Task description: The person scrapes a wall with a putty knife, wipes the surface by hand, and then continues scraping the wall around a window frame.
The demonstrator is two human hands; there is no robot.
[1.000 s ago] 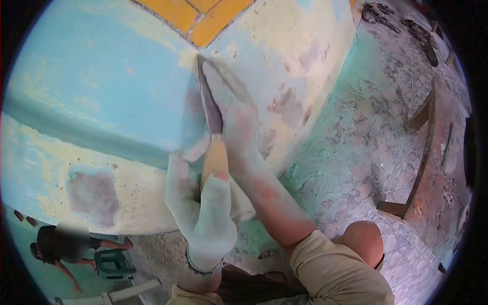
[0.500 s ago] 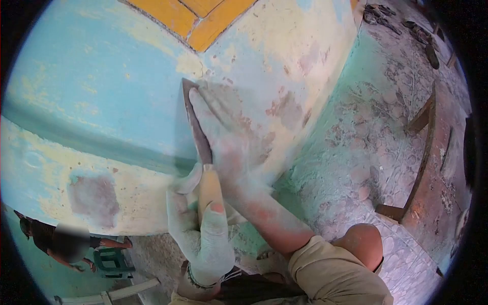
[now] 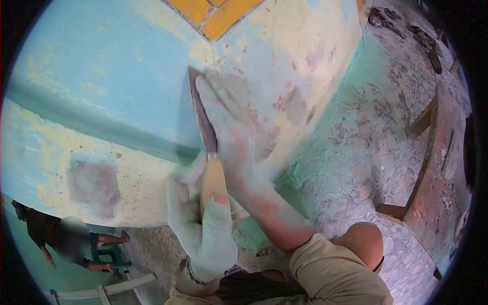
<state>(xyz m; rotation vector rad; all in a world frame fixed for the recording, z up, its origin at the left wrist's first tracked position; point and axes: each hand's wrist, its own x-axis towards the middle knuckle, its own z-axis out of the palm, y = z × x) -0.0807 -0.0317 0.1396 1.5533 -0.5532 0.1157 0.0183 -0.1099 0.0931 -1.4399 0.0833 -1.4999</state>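
My left hand (image 3: 206, 223), coated in pale dust and with a bracelet at the wrist, is wrapped around the wooden handle (image 3: 214, 178) of a putty knife. The knife's dark metal blade (image 3: 204, 114) points up along the painted wall (image 3: 117, 86). Lying over the blade's right side is my dusty right hand (image 3: 229, 109), fingers stretched out and pressing toward the wall. Its thumb runs along the blade, and its palm hides part of it. Blue and cream paint is worn to patches around both hands.
An orange-yellow panel (image 3: 229, 18) is set into the wall above. A scraped grey patch (image 3: 94, 188) shows at left. Beyond the wall, another person (image 3: 43, 231) is by a green chair (image 3: 109, 254). Curved wooden furniture (image 3: 419, 178) stands at right on a dusty floor (image 3: 351, 152).
The view has shifted slightly, and the wall now sits higher in it. Both hands and the putty knife have moved a little left relative to the wall. The person at lower left has changed posture.
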